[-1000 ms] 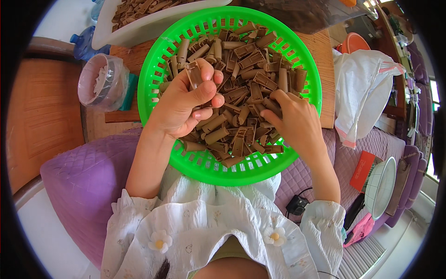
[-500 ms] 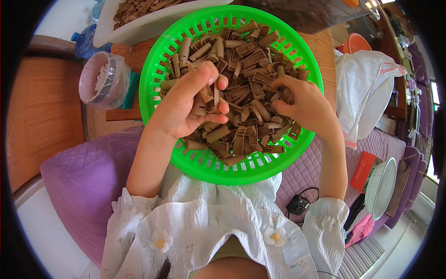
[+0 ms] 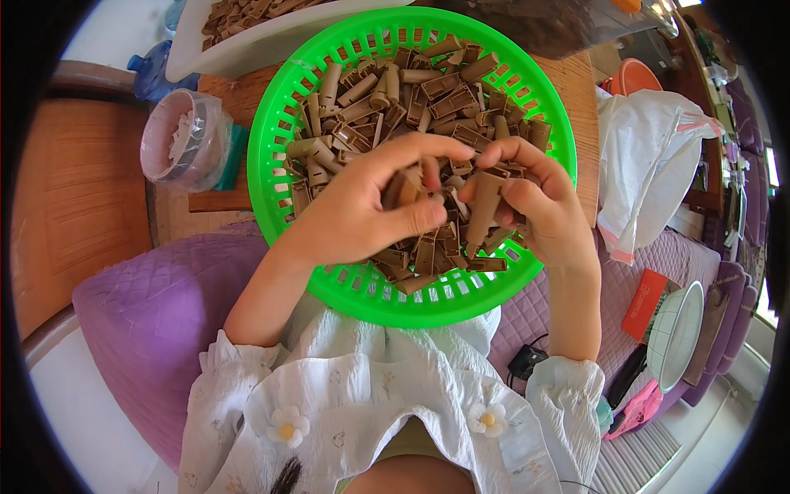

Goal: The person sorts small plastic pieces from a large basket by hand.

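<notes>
Many small brown plastic parts (image 3: 432, 255), some half-round and some hollow like troughs, fill a round green slotted basket (image 3: 395, 311). Above the heap my left hand (image 3: 354, 206) curls its fingers and thumb around a few of these brown plastic parts (image 3: 401, 189), which its palm partly hides. Close to it on the right, my right hand (image 3: 543, 206) pinches one brown plastic part (image 3: 485, 210), tilted, between thumb and fingers. The fingertips of both hands nearly meet over the basket's middle.
A white tub (image 3: 247, 48) of similar brown parts stands at the far left, a clear bag (image 3: 551, 29) behind the basket. Left of the wooden table (image 3: 222, 99) is a pink bucket (image 3: 169, 136); at right, a white sack (image 3: 646, 156). Purple quilted seating (image 3: 156, 321) lies below.
My right hand has lifted out of the heap with a brown part in it. My left hand has turned palm down and moved right, toward it.
</notes>
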Motion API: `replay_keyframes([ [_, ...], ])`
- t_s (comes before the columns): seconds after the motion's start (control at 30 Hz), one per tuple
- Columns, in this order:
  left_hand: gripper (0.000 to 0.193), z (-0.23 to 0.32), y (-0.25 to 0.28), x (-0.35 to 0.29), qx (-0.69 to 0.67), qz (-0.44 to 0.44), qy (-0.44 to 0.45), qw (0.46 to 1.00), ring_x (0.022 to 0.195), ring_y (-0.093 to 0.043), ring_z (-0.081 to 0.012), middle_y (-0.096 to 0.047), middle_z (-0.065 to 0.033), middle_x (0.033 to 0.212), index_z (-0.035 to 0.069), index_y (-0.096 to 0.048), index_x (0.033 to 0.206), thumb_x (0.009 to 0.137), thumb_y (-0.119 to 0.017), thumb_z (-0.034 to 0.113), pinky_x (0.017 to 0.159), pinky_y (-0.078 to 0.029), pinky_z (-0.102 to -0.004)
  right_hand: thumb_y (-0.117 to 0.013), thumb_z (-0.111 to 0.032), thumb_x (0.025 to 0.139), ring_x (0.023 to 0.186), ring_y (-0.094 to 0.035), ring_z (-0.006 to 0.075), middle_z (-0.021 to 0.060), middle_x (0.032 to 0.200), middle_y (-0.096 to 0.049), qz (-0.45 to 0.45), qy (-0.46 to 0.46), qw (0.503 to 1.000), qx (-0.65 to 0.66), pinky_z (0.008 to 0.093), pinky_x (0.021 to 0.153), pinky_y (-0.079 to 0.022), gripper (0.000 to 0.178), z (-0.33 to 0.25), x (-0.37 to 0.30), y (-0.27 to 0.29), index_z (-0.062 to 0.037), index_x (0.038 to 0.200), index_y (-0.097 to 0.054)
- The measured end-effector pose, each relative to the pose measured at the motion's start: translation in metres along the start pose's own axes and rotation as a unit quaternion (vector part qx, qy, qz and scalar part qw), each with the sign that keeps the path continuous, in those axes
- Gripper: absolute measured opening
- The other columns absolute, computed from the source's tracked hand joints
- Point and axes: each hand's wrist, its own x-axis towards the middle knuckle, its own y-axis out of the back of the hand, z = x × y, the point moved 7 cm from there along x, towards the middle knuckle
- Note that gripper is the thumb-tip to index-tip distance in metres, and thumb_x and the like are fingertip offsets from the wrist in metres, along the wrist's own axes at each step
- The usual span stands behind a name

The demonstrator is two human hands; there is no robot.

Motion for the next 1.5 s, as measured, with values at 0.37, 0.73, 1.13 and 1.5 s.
replay_keyframes([
  [0.37, 0.038, 0.018, -0.001, -0.008, 0.248, -0.063, 0.010, 0.967, 0.072, -0.053, -0.0190, -0.052, -0.0041, 0.077, 0.010, -0.062, 0.109, 0.072, -0.070, 0.015, 0.067, -0.043, -0.0298, -0.045, -0.005, 0.086, 0.059, -0.048, 0.0052, 0.0043, 0.078, -0.057, 0.123, 0.080, 0.989, 0.020, 0.0182, 0.051, -0.036, 0.020, -0.015, -0.006, 0.021, -0.0012, 0.104, -0.053],
  [0.73, 0.015, 0.033, -0.007, 0.042, 0.503, -0.051, -0.176, 0.845, 0.076, -0.060, -0.0264, -0.053, -0.0066, 0.082, 0.006, -0.056, 0.086, 0.074, -0.064, 0.009, 0.063, -0.046, -0.0395, -0.062, -0.006, 0.081, 0.060, -0.051, 0.0078, -0.0019, 0.066, -0.048, 0.166, 0.093, 0.972, -0.135, 0.0212, 0.052, -0.040, 0.012, -0.025, -0.021, 0.065, -0.0028, 0.091, -0.056],
  [1.13, 0.017, -0.019, -0.013, 0.074, 0.489, -0.173, -0.158, 0.840, 0.074, -0.061, -0.0263, -0.056, -0.0065, 0.092, 0.010, -0.061, 0.092, 0.075, -0.065, 0.012, 0.066, -0.048, -0.0387, -0.065, -0.006, 0.074, 0.060, -0.059, 0.0248, 0.0094, 0.063, -0.059, 0.164, 0.066, 0.841, -0.510, 0.0326, 0.057, -0.046, 0.016, -0.031, -0.012, 0.035, -0.0018, 0.086, -0.056],
  [1.5, 0.021, 0.033, 0.046, 0.090, 0.432, -0.153, -0.059, 0.887, 0.058, -0.038, -0.0087, -0.038, 0.0027, 0.061, 0.005, -0.051, 0.079, 0.082, -0.061, 0.024, 0.053, -0.033, -0.0270, -0.061, -0.002, 0.072, 0.073, -0.060, 0.0359, 0.0182, 0.076, -0.061, 0.071, 0.031, 0.733, -0.676, 0.0432, 0.067, -0.046, 0.026, -0.002, 0.008, 0.012, -0.0024, 0.097, -0.054],
])
